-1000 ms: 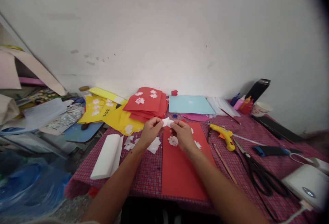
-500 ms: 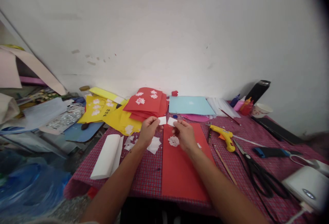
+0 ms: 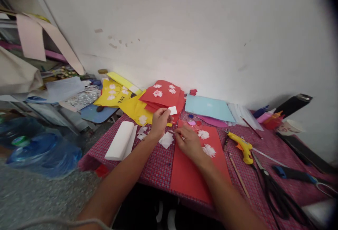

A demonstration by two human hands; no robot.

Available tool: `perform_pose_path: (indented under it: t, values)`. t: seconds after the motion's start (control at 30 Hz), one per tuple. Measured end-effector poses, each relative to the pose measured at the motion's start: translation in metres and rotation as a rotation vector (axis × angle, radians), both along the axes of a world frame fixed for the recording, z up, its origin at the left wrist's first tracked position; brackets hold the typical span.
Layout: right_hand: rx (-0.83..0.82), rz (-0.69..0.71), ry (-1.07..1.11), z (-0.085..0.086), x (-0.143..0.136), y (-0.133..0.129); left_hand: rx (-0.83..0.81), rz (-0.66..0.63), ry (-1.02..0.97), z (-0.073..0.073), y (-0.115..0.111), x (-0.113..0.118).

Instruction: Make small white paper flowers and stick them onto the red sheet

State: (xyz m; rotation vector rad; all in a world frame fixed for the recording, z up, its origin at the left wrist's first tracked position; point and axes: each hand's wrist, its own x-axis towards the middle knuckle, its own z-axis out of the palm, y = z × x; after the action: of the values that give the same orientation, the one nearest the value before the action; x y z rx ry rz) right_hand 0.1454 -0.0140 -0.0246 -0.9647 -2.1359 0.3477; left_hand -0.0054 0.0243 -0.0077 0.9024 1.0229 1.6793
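My left hand (image 3: 160,121) is closed in a pinch on a small white paper piece (image 3: 172,110), held up above the table. My right hand (image 3: 188,141) is lower, over the left edge of a red paper sheet (image 3: 188,173). Its fingers are drawn together, and what they hold, if anything, cannot be made out. Just left of those fingertips lies a pile of white paper squares (image 3: 166,140). White paper flowers (image 3: 209,150) sit on the red sheet, to the right of my right hand. Smaller white scraps (image 3: 142,131) lie left of the pile.
A folded white paper (image 3: 120,140) lies at left. Behind are red cards with white flowers (image 3: 161,94), yellow cards (image 3: 112,94) and light-blue paper (image 3: 208,108). To the right are a yellow glue gun (image 3: 241,145), black-handled scissors (image 3: 277,191) and a wooden stick (image 3: 239,175).
The view has turned to the left. My right hand has moved down beside the paper pile, and the white piece it held is no longer visible there. My left hand still holds its piece.
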Motion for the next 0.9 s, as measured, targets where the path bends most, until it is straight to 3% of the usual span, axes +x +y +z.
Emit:
perform_pose_path:
  t: [0.07, 0.13, 0.27, 0.37, 0.53, 0.9]
  values:
    - [-0.006, 0.129, -0.119, -0.002, -0.001, -0.001, 0.001, 0.006, 0.003, -0.001, 0.001, 0.001]
    - [-0.002, 0.167, -0.123, -0.001, 0.001, -0.001, -0.002, -0.002, 0.009, -0.001, 0.001, 0.001]
    - [0.01, -0.051, 0.135, 0.008, 0.01, 0.004, -0.013, -0.105, 0.094, -0.001, -0.004, 0.003]
    - [-0.093, -0.195, 0.369, 0.013, 0.014, 0.007, 0.022, -0.208, 0.242, 0.001, -0.011, 0.005]
    - [-0.233, -0.184, 0.585, 0.014, 0.011, 0.008, 0.113, -0.294, 0.433, 0.005, -0.017, 0.009]
    - [-0.328, -0.155, 0.658, 0.018, 0.007, 0.008, 0.15, -0.366, 0.489, 0.005, -0.017, 0.009]
